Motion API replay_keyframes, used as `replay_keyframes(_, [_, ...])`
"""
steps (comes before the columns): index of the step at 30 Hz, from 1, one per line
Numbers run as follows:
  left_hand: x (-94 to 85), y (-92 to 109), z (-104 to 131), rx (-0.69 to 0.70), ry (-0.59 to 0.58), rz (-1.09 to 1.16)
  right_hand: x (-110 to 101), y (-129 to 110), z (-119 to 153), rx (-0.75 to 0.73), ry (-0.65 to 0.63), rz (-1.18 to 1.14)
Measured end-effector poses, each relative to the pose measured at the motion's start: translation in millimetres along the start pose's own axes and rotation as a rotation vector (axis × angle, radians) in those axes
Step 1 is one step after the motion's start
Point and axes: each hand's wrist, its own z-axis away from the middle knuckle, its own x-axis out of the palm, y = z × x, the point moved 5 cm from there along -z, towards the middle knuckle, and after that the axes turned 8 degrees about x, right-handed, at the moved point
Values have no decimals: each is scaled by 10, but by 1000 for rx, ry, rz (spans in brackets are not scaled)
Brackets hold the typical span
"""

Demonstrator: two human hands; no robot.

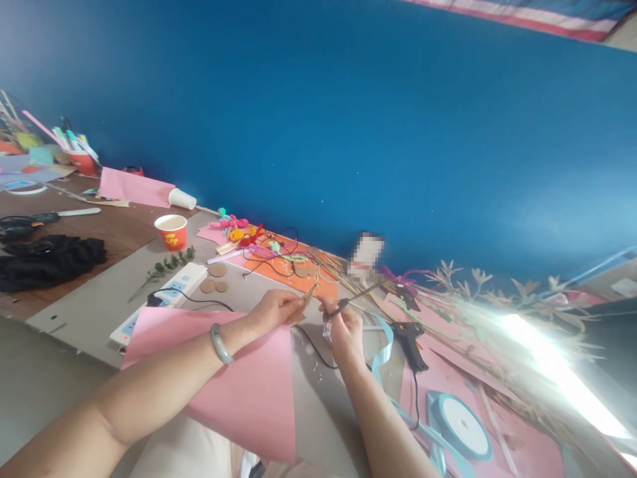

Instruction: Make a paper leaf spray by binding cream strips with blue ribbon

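Observation:
My left hand (276,311), with a pale bangle on its wrist, pinches a small tan piece like dried leaf or husk (309,294). My right hand (347,330) is closed round dark-handled scissors (338,308), whose blade seems to point away to the upper right; blur hides the detail. The two hands are close together but apart, above the grey board. Under my left forearm lies a large pink sheet (249,392). A black glue gun (411,345) rests to the right of my right hand, near a loose light-blue ribbon (383,342).
A white power strip (166,302), round brown discs (213,286), a leafy sprig (166,265) and a red paper cup (172,232) stand left. Coloured craft bits lie on orange paper (286,259). A ribbon spool (462,425) and dried stems are right. A blue wall (318,119) closes the back.

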Motion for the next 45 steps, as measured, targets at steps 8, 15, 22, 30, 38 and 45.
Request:
replay_keyframes(8, [8,191,108,92,28,-200,58,43,35,38,18,69])
replay_keyframes(15, [8,-109,-16,-109,37,176,-95,20,-10,-17,106,3])
replay_keyframes(22, [76,-43,-15,-202,-46,508,51,-24,98,-42,-4,88])
replay_keyframes(30, [147,-44,40,-260,-176,575,125,83,64,-23,11,184])
replay_keyframes(38, [107,-77,62,-277,-219,434,124,15,97,-14,-4,245])
replay_keyframes(45, [64,-50,47,-316,-205,427,130,20,68,67,-92,62])
